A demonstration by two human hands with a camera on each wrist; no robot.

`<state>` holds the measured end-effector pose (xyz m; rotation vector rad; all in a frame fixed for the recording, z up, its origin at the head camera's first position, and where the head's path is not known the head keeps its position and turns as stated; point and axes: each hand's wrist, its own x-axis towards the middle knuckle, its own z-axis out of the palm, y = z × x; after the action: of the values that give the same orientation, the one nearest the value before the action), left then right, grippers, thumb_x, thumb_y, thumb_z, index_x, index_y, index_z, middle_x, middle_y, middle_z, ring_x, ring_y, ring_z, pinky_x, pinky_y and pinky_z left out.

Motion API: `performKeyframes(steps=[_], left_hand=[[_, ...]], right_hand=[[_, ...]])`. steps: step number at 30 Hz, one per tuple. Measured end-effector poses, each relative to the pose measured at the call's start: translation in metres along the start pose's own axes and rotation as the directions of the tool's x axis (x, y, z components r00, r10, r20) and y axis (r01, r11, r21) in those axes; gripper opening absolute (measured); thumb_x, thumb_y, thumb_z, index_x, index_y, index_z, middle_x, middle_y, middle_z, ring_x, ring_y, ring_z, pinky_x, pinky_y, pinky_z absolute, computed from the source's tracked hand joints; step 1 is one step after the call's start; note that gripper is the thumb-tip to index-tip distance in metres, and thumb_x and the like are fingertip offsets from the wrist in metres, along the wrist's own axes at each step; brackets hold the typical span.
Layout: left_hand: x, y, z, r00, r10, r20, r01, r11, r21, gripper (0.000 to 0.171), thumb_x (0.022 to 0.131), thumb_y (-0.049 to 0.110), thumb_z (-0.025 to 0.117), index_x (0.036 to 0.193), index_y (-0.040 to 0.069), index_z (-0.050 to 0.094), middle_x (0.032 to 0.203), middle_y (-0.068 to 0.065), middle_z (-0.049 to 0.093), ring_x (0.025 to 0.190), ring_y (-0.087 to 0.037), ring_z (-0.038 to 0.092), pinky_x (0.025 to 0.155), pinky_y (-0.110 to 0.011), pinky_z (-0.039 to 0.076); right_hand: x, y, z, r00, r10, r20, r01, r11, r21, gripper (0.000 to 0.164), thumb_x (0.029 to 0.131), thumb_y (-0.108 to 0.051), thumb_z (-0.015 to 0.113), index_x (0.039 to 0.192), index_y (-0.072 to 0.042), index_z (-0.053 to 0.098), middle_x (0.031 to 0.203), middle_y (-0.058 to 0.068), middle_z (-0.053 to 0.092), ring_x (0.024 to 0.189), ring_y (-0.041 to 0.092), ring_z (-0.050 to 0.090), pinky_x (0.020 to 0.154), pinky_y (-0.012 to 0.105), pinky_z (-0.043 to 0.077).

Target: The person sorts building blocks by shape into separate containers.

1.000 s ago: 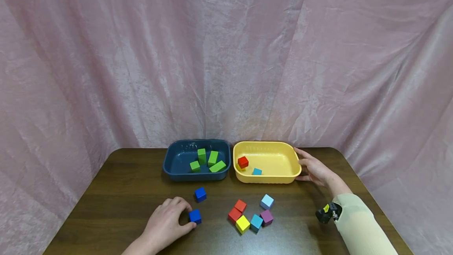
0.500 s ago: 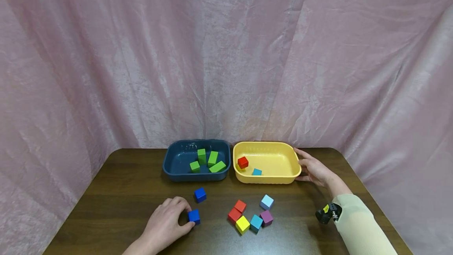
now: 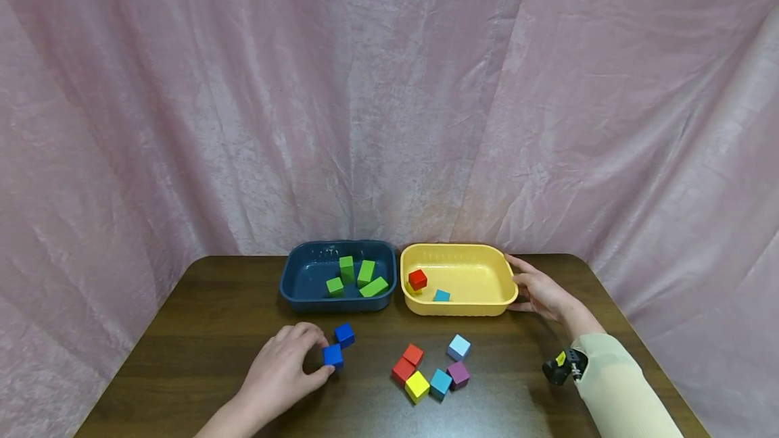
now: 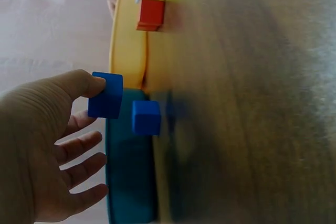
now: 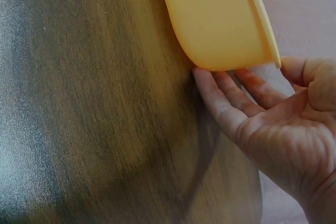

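Note:
My left hand (image 3: 284, 369) pinches a blue cube (image 3: 333, 356) between thumb and fingers. In the left wrist view that held cube (image 4: 106, 95) is raised off the table, while the other fingers spread loosely. Just beyond it a second blue cube (image 3: 344, 334) rests on the table. At the right, my right hand (image 3: 546, 295) touches the end of a yellow tray (image 3: 481, 308). The right wrist view shows fairly straight fingers (image 5: 218, 95) against the tray's end wall (image 5: 226, 59) and the thumb at its rim.
A dark blue tray (image 3: 304, 303) with several green blocks (image 3: 366, 272) stands left of the yellow one, which holds a red cube (image 3: 417, 280) and a light-blue block (image 3: 441, 295). Red, yellow (image 3: 417, 386), teal, purple and pale-blue cubes (image 3: 459, 347) lie in front. A pink curtain (image 3: 389, 100) hangs behind.
My left hand has lifted the nearer blue cube and moved it slightly away from me, towards the other blue cube. The right hand and both trays have stayed in place.

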<state>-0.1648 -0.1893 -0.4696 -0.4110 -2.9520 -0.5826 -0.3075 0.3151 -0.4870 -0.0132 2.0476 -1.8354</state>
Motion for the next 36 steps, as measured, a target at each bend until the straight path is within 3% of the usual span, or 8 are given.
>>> performKeyframes(steps=[7,12,21,36], left_hand=[[0.006,0.005,-0.011,0.998,0.027,-0.058,-0.027,1.0,-0.001,0.027,0.078,0.044,0.087,0.094,0.035,0.067,0.114,0.013,0.062,0.107,-0.018,0.056,0.094,-0.044,0.048],[0.012,0.01,-0.019,0.991,0.075,-0.112,-0.076,0.997,-0.003,0.027,0.078,0.041,0.088,0.095,0.033,0.068,0.116,0.011,0.064,0.111,-0.021,0.057,0.094,-0.046,0.049],[0.026,0.02,-0.031,0.979,0.104,-0.177,-0.113,0.993,-0.038,0.026,0.081,0.04,0.086,0.098,0.03,0.07,0.121,0.006,0.064,0.117,-0.024,0.057,0.097,-0.05,0.049],[0.063,0.055,-0.035,0.961,0.171,-0.216,-0.193,0.977,-0.085,0.029,0.084,0.043,0.082,0.104,0.024,0.072,0.123,0.004,0.064,0.115,-0.025,0.056,0.099,-0.046,0.047]], right_hand=[[0.0,0.001,0.0,1.0,0.004,-0.005,-0.004,1.0,0.003,0.066,0.109,-0.011,0.036,0.166,-0.021,0.005,0.156,0.031,0.027,0.128,0.041,0.053,0.095,0.059,0.051],[0.001,0.002,0.0,1.0,0.004,-0.008,-0.004,1.0,0.0,0.066,0.109,-0.011,0.035,0.166,-0.02,0.005,0.155,0.031,0.029,0.125,0.038,0.055,0.095,0.058,0.052],[0.001,0.002,0.001,1.0,0.013,-0.027,-0.013,1.0,0.0,0.065,0.109,-0.012,0.036,0.166,-0.021,0.009,0.156,0.029,0.031,0.124,0.035,0.056,0.094,0.058,0.052],[0.001,-0.003,0.001,0.999,0.026,-0.02,-0.026,1.0,0.001,0.065,0.109,-0.011,0.036,0.166,-0.021,0.007,0.157,0.028,0.026,0.124,0.035,0.055,0.096,0.058,0.051]])
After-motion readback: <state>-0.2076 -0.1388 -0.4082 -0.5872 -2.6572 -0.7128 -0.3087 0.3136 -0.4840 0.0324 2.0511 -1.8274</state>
